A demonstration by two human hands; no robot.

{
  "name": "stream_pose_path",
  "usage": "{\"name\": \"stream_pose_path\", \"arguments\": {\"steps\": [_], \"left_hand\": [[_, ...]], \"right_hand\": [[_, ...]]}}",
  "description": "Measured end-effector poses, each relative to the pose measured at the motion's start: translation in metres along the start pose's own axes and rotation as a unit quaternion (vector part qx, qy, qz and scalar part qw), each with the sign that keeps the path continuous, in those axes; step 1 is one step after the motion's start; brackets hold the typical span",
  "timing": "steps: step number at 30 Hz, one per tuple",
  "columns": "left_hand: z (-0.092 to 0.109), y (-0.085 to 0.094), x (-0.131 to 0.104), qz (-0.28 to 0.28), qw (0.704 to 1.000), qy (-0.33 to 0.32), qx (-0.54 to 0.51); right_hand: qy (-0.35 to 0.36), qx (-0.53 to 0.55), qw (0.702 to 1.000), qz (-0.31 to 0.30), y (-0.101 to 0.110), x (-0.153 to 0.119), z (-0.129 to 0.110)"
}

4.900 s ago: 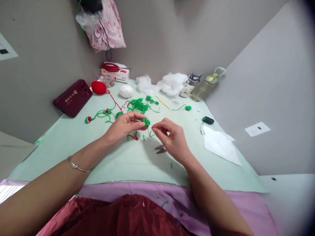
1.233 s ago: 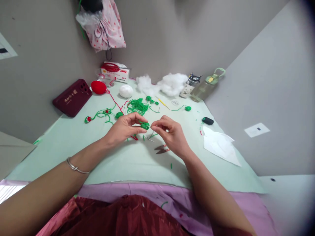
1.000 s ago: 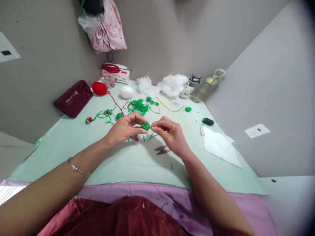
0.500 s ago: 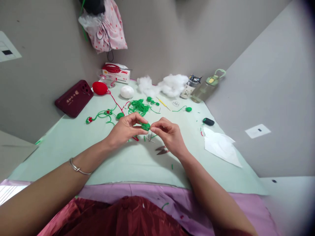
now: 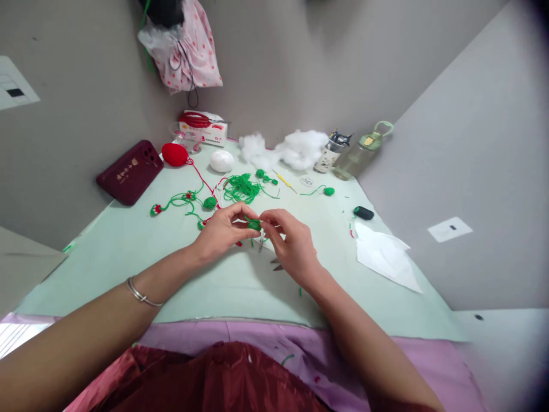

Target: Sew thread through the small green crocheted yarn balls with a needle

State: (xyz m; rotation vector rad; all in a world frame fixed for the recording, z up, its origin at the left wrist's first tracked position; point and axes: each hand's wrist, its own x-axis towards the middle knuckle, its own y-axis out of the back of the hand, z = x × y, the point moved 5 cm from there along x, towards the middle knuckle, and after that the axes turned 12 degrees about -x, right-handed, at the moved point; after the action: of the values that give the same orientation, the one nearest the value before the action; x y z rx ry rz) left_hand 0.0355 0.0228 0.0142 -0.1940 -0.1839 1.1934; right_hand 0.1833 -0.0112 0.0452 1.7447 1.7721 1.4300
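A small green yarn piece [image 5: 254,224] is pinched between the thumb and fingers of my left hand [image 5: 223,232]. My right hand [image 5: 291,243] is closed at the piece's right edge, its thumb and fingertips pressed together; what they grip is too small to make out. Below the fingertips, bits of yarn and a thin metal loop [image 5: 261,243] lie on the pale green table [image 5: 206,292]. Small scissors [image 5: 277,265] are partly hidden under my right hand. Loose green yarn [image 5: 241,187] is heaped beyond my hands.
At the left are a dark red phone [image 5: 130,173] and a red yarn ball [image 5: 174,154]. White stuffing [image 5: 302,149], a pen cup [image 5: 328,157] and a bottle [image 5: 358,154] stand along the back. White tissue [image 5: 384,254] and a dark green roll [image 5: 363,213] lie right.
Both hands have lowered slightly with the green piece. My right hand has turned and shifted a little left, and covers more of the scissors.
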Motion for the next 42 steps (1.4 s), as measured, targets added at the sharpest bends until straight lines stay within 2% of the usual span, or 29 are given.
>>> {"name": "stream_pose_path", "arguments": {"steps": [4,7,10,12,14,16,19,21,23,27,30,33,37,42], "left_hand": [[-0.003,0.000,0.000,0.000,0.997,-0.035,0.062],[-0.004,0.000,0.001,-0.006,0.992,-0.072,0.106],[-0.002,-0.001,-0.001,-0.012,0.989,-0.091,0.118],[0.000,0.000,-0.002,-0.008,0.987,-0.100,0.128],[0.002,0.003,-0.002,0.003,0.984,-0.105,0.144],[0.003,0.006,-0.001,0.011,0.980,-0.111,0.167],[0.005,0.011,0.001,0.018,0.970,-0.127,0.206],[0.007,0.012,0.001,0.024,0.968,-0.134,0.211],[0.008,0.013,0.001,0.028,0.977,-0.124,0.172],[0.009,0.014,0.001,0.021,0.996,-0.064,0.052],[0.010,0.013,0.002,-0.002,0.999,-0.037,0.038],[0.011,0.011,0.003,-0.023,0.999,-0.018,0.034],[0.009,0.008,0.003,-0.025,0.999,-0.012,0.038],[0.007,0.011,0.003,0.016,0.997,-0.049,0.052]], "right_hand": [[0.081,-0.224,0.971,-0.024,-0.008,-0.004,-0.010],[0.101,-0.249,0.963,-0.007,-0.006,-0.004,-0.013],[0.090,-0.111,0.988,0.064,0.013,0.000,-0.021],[0.037,0.051,0.996,0.063,0.029,0.004,-0.023],[-0.025,0.201,0.979,0.020,0.045,0.006,-0.026],[-0.047,0.287,0.957,0.006,0.068,0.007,-0.034],[-0.020,0.324,0.939,0.112,0.111,0.003,-0.044],[0.002,0.333,0.928,0.165,0.128,-0.001,-0.048],[0.013,0.343,0.924,0.168,0.129,-0.002,-0.049],[-0.005,0.337,0.931,0.142,0.111,0.002,-0.035],[-0.031,0.315,0.937,0.145,0.103,0.005,-0.021],[-0.040,0.297,0.941,0.155,0.104,0.007,-0.014],[-0.023,0.281,0.944,0.172,0.108,0.004,-0.017],[0.014,0.256,0.951,0.172,0.106,-0.011,-0.037]]}}
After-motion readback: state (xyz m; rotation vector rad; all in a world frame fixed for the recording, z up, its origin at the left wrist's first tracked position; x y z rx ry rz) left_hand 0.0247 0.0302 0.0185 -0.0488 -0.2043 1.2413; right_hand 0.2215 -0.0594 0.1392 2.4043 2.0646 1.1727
